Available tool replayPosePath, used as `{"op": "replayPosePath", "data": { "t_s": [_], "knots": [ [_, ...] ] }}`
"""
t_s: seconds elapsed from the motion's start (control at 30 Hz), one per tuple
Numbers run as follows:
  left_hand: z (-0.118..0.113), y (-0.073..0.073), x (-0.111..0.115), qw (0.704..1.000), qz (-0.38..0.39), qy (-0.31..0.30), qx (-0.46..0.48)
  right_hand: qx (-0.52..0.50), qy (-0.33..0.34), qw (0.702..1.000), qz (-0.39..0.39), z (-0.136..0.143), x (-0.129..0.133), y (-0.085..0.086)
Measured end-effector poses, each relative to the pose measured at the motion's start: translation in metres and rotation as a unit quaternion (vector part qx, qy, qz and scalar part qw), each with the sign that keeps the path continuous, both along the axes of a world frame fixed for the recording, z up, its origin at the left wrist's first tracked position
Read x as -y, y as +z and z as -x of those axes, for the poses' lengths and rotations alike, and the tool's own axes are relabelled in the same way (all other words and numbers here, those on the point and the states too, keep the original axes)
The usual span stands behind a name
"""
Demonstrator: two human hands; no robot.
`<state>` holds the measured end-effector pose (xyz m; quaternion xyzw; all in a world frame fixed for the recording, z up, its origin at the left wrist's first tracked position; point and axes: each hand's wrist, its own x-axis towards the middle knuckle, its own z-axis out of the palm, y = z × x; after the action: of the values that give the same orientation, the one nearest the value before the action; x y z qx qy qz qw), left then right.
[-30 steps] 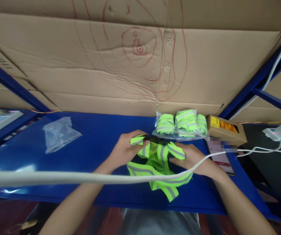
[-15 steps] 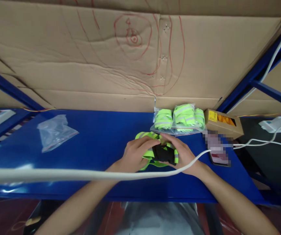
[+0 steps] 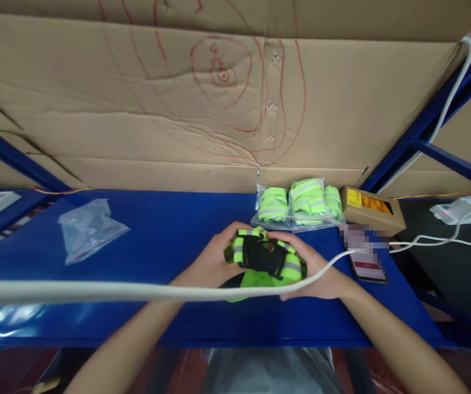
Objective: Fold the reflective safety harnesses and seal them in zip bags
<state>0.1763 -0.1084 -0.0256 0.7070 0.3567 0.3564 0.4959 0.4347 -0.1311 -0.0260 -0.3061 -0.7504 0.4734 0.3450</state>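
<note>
Between my hands, above the blue table, is a bundle of neon-green reflective strap (image 3: 292, 266) with a black buckle (image 3: 260, 255) facing me. My left hand (image 3: 214, 257) wraps round its left side, and my right hand (image 3: 315, 268) grips its right side. More green material hangs below the buckle, partly behind a white cable (image 3: 219, 294). Clear bags with rolled green straps (image 3: 307, 198) lie just beyond my hands, at the back of the table.
An empty clear bag (image 3: 89, 227) lies on the blue table (image 3: 165, 219) at the left. At the right are a cardboard box (image 3: 393, 213) and a phone (image 3: 368, 271). The white cable crosses in front of my forearms. Cardboard stands behind.
The bundle has been turned and gathered, so the black buckle and strap loops now face me more fully. My left hand has shifted round its left side. The camera view has moved slightly.
</note>
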Motion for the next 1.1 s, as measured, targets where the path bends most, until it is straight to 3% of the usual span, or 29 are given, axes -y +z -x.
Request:
{"op": "replayPosePath", "data": {
  "t_s": [0.1,0.2,0.3,0.4,0.57,0.67,0.8,0.93,1.0,1.1],
  "knots": [
    [-0.002,-0.006,-0.001,0.99,0.081,-0.049,0.101,-0.079,0.092,0.979,0.162,-0.005,0.002,0.002],
    [-0.011,-0.011,-0.001,0.969,0.174,-0.108,0.135,-0.089,0.084,0.962,0.245,-0.007,-0.002,-0.005],
    [-0.013,-0.01,0.0,0.961,0.204,-0.108,0.153,-0.04,0.1,0.966,0.237,-0.005,-0.007,-0.014],
    [0.0,0.001,-0.003,0.964,0.202,-0.114,0.129,-0.041,0.104,0.968,0.223,-0.003,-0.007,-0.016],
    [0.042,0.033,-0.013,0.953,0.189,-0.233,-0.033,-0.106,0.0,0.964,0.245,-0.012,-0.002,-0.004],
    [0.055,0.041,-0.017,0.947,0.134,-0.265,-0.125,-0.077,-0.046,0.978,0.19,-0.015,-0.003,0.005],
    [0.058,0.036,-0.018,0.959,0.166,-0.219,-0.07,-0.027,-0.047,0.992,0.112,-0.014,-0.005,0.01],
    [0.067,0.036,-0.018,0.966,0.183,-0.181,0.005,0.016,0.045,0.985,0.164,-0.024,-0.007,0.019],
    [0.072,0.039,-0.018,0.962,0.177,-0.197,-0.064,0.037,0.054,0.986,0.151,-0.032,-0.009,0.024],
    [0.064,0.035,-0.017,0.964,0.071,-0.155,-0.204,0.076,0.003,0.993,0.094,-0.035,-0.013,0.024]
  ]
}}
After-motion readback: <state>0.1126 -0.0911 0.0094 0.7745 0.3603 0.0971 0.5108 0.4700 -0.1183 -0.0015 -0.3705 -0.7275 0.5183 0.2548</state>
